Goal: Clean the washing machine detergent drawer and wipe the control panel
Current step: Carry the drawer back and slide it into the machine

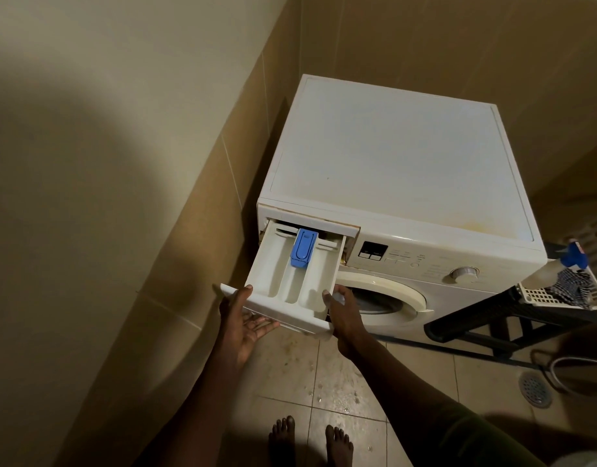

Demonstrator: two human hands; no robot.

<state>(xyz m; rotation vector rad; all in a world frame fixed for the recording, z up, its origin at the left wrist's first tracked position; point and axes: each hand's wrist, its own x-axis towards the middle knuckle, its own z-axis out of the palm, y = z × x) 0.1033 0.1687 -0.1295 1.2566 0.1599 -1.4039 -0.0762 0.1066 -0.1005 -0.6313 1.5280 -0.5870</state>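
A white front-loading washing machine [401,156] stands in a tiled corner. Its white detergent drawer [273,274] is pulled far out at the machine's upper left, showing three compartments and a blue siphon cap [303,247]. My left hand [246,318] holds the drawer's front panel from below at its left end, thumb on the top edge. My right hand [344,311] grips the front's right end. The control panel [418,261], with a dark display and a round dial [464,273], runs to the right of the drawer slot.
A tiled wall [122,197] runs close along the left. A black stand [475,325] at the right carries a white basket [539,294] with a checked cloth [573,286] and a blue-topped spray bottle [573,257]. A floor drain [534,389] and wet floor tiles lie below.
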